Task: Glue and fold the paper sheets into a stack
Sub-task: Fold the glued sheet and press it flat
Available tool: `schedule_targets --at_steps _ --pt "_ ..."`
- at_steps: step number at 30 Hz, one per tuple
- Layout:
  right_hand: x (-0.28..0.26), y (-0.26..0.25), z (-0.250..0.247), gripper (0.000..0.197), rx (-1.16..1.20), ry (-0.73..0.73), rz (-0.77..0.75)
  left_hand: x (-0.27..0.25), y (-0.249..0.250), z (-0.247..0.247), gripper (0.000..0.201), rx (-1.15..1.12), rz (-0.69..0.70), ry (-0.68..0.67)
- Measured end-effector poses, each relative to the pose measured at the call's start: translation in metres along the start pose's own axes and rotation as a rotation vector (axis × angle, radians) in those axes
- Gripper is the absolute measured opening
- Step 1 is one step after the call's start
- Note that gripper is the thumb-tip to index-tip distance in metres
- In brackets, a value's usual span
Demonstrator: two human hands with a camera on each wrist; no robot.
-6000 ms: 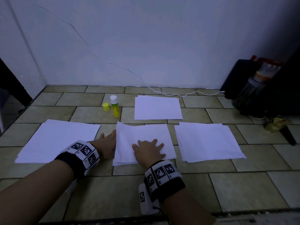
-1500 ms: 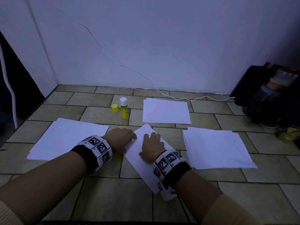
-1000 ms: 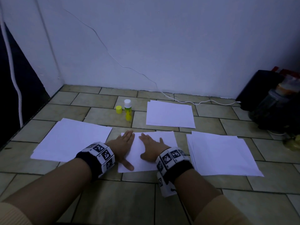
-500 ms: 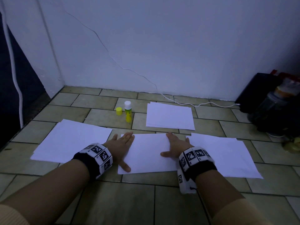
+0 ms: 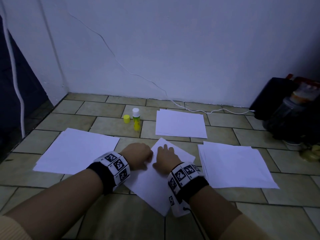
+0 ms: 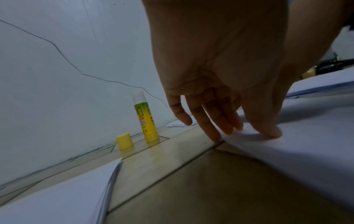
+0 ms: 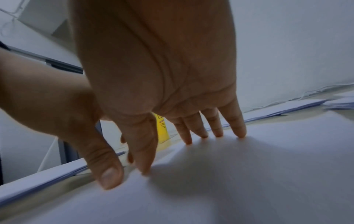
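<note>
Here, low in the middle of the head view, the folded sheet (image 5: 161, 177) is lying skewed on the tiled floor (image 5: 207, 222). The right hand (image 5: 165, 157) is pressing it with straight, spread fingers, while the left hand (image 5: 138, 157) is pinching its left edge (thumb on top). Thin, limp paper will likely slide and crease easily, so taking it by edges or corners looks best.
</note>
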State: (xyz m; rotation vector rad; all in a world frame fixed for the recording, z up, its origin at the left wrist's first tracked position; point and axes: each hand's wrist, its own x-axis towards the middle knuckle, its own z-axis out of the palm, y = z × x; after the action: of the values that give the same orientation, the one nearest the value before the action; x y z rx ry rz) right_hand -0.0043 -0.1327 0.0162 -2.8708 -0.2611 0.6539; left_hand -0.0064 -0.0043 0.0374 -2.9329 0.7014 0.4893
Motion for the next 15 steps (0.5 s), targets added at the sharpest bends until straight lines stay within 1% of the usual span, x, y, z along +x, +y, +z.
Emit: schedule_targets --at_steps 2,4,6,7,9,12,13,15 --pt "0.002 -0.005 0.002 0.068 0.018 -0.048 -0.038 0.0 -0.003 0.003 0.051 -0.004 -0.016 -0.006" --pt "0.002 -0.009 0.003 0.083 0.015 -0.105 -0.082 0.002 -0.006 0.009 0.077 -0.02 -0.056 -0.005" --pt "0.002 -0.014 0.005 0.094 -0.01 -0.138 -0.129 0.004 -0.008 0.017 0.104 -0.032 -0.094 -0.067" --pt "0.003 -0.015 0.006 0.097 -0.024 -0.142 -0.145 0.005 -0.008 0.02 0.112 -0.019 -0.106 -0.117" --pt "0.004 -0.016 0.006 0.098 -0.045 -0.141 -0.162 0.006 -0.009 0.023 0.117 0.024 -0.115 -0.177" --pt "0.007 -0.005 0.0 0.084 -0.073 -0.133 -0.163 0.008 -0.011 0.023 0.12 0.058 -0.129 -0.203" --pt "0.009 0.002 -0.003 0.081 -0.078 -0.121 -0.147 0.009 -0.011 0.023 0.121 0.069 -0.137 -0.205" --pt "0.011 0.022 -0.009 0.083 -0.058 -0.083 -0.085 0.01 -0.01 0.023 0.121 0.084 -0.149 -0.2"
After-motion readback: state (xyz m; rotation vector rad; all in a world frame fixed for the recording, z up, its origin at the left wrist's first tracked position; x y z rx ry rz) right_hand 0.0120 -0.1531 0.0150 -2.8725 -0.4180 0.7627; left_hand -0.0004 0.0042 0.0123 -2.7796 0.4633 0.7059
